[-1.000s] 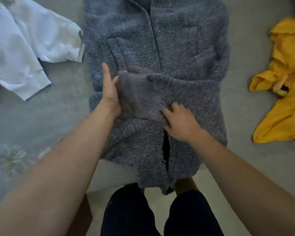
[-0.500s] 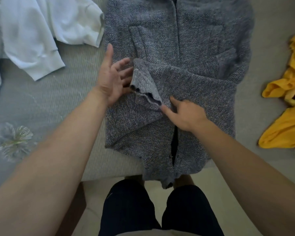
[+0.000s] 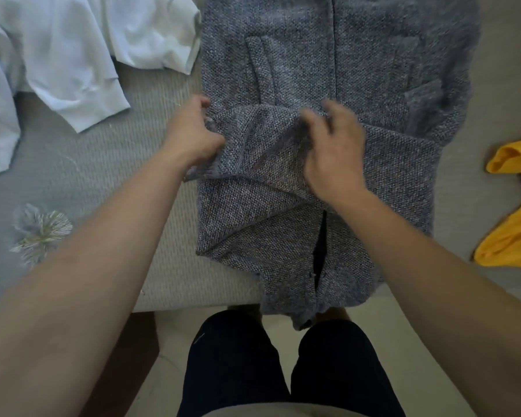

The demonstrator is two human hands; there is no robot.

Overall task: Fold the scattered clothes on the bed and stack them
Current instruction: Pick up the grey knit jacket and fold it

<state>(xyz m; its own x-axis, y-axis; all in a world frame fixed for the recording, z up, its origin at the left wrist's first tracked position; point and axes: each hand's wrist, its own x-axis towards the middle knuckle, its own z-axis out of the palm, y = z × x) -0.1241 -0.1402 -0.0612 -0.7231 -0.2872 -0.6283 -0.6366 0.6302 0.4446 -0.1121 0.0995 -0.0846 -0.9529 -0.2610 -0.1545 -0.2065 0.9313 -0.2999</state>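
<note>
The left hand has its fingers curled round the end of a sleeve and grips it at the left edge of the grey knitted cardigan. The right hand is over the same sleeve nearer the middle, fingers bent and blurred; whether it holds the cloth or only touches it cannot be told.

The cardigan lies flat in the middle of the bed. Its long axis runs from near to far: the hem hangs over the near edge and the upper part runs out of view at the far side. The sleeve is folded across the body from right to left. The knit is coarse and speckled grey, and the front opening runs down the middle, gaping dark near the hem.

A white garment lies crumpled at the far left, just beside the cardigan's left edge. A yellow garment lies bunched at the right, well apart. An embroidered flower shows on the cover at the near left. The person's legs in dark trousers stand at the near edge.
</note>
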